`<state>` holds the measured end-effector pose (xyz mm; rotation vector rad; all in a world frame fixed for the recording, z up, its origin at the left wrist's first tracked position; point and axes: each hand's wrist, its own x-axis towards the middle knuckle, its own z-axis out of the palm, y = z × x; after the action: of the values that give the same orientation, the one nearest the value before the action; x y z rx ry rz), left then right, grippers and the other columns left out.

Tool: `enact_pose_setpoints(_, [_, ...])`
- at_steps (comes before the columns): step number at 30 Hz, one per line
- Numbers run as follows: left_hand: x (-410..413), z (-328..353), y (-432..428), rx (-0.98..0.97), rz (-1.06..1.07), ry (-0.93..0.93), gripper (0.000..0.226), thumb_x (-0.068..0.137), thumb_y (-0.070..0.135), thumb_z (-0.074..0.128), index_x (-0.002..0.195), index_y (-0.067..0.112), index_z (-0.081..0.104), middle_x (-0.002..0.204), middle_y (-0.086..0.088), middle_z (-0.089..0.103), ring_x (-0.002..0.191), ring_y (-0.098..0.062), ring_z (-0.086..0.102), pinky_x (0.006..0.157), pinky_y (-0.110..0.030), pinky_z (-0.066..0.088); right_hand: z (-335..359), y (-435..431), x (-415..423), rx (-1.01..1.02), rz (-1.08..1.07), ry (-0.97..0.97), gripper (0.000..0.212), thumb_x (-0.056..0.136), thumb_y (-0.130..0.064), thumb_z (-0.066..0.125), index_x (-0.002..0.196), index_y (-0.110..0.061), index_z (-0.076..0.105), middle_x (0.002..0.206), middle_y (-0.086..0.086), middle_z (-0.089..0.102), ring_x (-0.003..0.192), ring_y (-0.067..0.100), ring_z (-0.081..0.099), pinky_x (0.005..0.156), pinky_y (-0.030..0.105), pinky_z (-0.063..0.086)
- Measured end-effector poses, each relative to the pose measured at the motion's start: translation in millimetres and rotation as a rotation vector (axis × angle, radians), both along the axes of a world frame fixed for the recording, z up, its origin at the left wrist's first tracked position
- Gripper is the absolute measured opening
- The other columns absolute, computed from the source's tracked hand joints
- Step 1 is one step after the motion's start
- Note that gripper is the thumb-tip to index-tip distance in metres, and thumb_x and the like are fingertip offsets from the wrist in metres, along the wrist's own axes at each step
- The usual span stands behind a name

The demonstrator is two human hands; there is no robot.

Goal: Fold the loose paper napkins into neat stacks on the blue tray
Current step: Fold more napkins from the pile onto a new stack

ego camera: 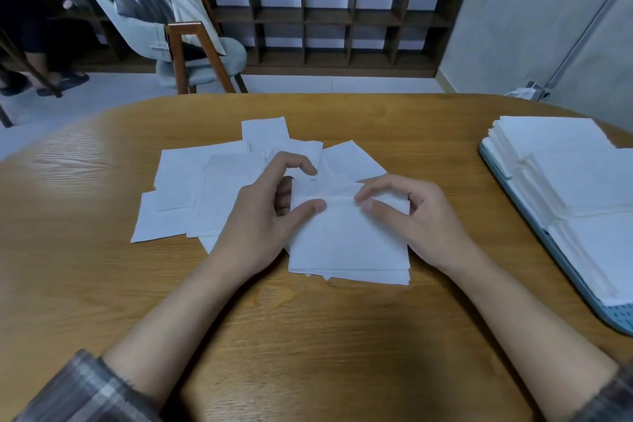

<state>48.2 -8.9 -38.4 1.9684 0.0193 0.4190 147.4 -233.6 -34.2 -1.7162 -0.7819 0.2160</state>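
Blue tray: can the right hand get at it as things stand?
Probably yes. The right hand sits on the napkin beside the blue tray, with only bare table between them, though it is busy pinching the fold.

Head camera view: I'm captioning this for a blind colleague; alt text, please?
A person's left hand and right hand pinch a white napkin along its crease on a wooden table, over a loose pile of napkins. At right, a blue tray holds stacks of folded napkins.

The blue tray (613, 317) runs off the frame's right edge, with napkin stacks (555, 161) covering most of it. The left hand (260, 212) and right hand (421, 219) hide part of the napkin (342, 240) they pinch. In the upper left, a seated person (37, 56) shows only lower legs.
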Motion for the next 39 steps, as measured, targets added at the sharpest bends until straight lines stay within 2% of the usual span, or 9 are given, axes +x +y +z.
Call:
enact_pose_setpoints(6, [-3.0,2.3,-2.4,0.044,-0.008,0.071,0.022,0.089,0.026,0.085,0.108,0.035,0.077,0.098,0.02,0.075,0.089,-0.005,0.07,0.074,-0.02,0.053,1.0,2.5,-2.9,-0.003,-0.071,0.037,0.018,0.097,-0.005,0.073,0.106,-0.018,0.081,0.112,-0.015,0.079,0.116,0.0,0.068,0.1,0.017,0.047])
enact_pose_setpoints(12, [-2.2,4.0,-4.2,0.057,0.029,0.078,0.007,0.091,0.025,0.083,0.093,0.028,0.078,0.056,0.023,0.051,0.057,-0.003,0.046,0.057,-0.013,0.033,2.3,5.2,-5.9,-0.008,-0.101,0.094,0.019,0.09,-0.015,0.083,0.107,-0.023,0.081,0.116,-0.016,0.077,0.118,-0.001,0.066,0.104,0.025,0.047])
enact_pose_setpoints(18, [-2.0,7.0,-2.9,-0.073,0.06,0.046,0.002,0.095,0.022,0.077,0.096,0.024,0.075,0.113,0.022,0.076,0.067,-0.011,0.043,0.063,-0.026,0.037,0.9,6.6,-6.0,0.034,-0.032,0.233,0.013,0.088,-0.011,0.083,0.101,-0.016,0.081,0.097,-0.002,0.08,0.089,0.011,0.074,0.076,0.024,0.056])
enact_pose_setpoints(23, [-2.8,8.2,-7.0,-0.159,0.049,0.065,0.003,0.095,0.016,0.078,0.098,0.016,0.077,0.084,0.018,0.071,0.055,0.001,0.052,0.056,-0.01,0.039,0.3,7.1,-6.3,0.038,-0.052,0.224,0.006,0.093,-0.017,0.079,0.098,-0.015,0.082,0.1,-0.001,0.081,0.094,0.014,0.076,0.08,0.028,0.057])
enact_pose_setpoints(25, [-2.7,9.3,-7.6,-0.141,0.052,0.059,0.003,0.097,0.023,0.075,0.096,0.022,0.078,0.092,0.02,0.074,0.057,-0.007,0.046,0.06,-0.015,0.039,-0.2,7.3,-5.9,0.029,-0.054,0.223,0.008,0.093,-0.018,0.079,0.099,-0.014,0.082,0.102,0.0,0.081,0.098,0.018,0.076,0.085,0.034,0.058])
enact_pose_setpoints(27, [-1.9,9.7,-6.1,-0.12,0.06,0.052,0.009,0.099,0.028,0.073,0.095,0.024,0.078,0.103,0.016,0.077,0.07,-0.032,0.043,0.067,-0.028,0.038,-0.8,7.4,-5.9,0.037,-0.062,0.237,0.01,0.092,-0.018,0.08,0.1,-0.012,0.082,0.103,0.002,0.081,0.101,0.023,0.076,0.089,0.039,0.058])
enact_pose_setpoints(34, [1.2,7.4,-6.1,-0.222,0.084,0.099,0.013,0.098,0.03,0.074,0.089,0.023,0.08,0.09,-0.001,0.077,0.071,-0.03,0.052,0.068,-0.04,0.043,0.3,8.1,-5.2,0.084,-0.071,0.327,0.014,0.092,-0.012,0.078,0.105,-0.009,0.082,0.108,0.006,0.081,0.105,0.025,0.076,0.092,0.04,0.059])
enact_pose_setpoints(36, [1.1,7.3,-5.9,-0.219,0.085,0.124,0.013,0.096,0.035,0.076,0.091,0.025,0.082,0.082,-0.024,0.067,0.067,-0.03,0.048,0.068,-0.039,0.04,0.2,7.9,-5.1,0.112,-0.055,0.376,0.015,0.091,-0.01,0.078,0.106,-0.008,0.082,0.11,0.009,0.08,0.107,0.029,0.076,0.094,0.042,0.059])
enact_pose_setpoints(39, [1.1,7.1,-5.4,-0.231,0.106,0.137,0.015,0.092,0.042,0.081,0.089,0.027,0.084,0.068,-0.031,0.046,0.065,-0.028,0.041,0.067,-0.039,0.034,0.0,7.3,-4.9,0.106,-0.057,0.418,0.016,0.09,-0.009,0.078,0.105,-0.005,0.081,0.109,0.011,0.08,0.108,0.032,0.075,0.095,0.044,0.058])
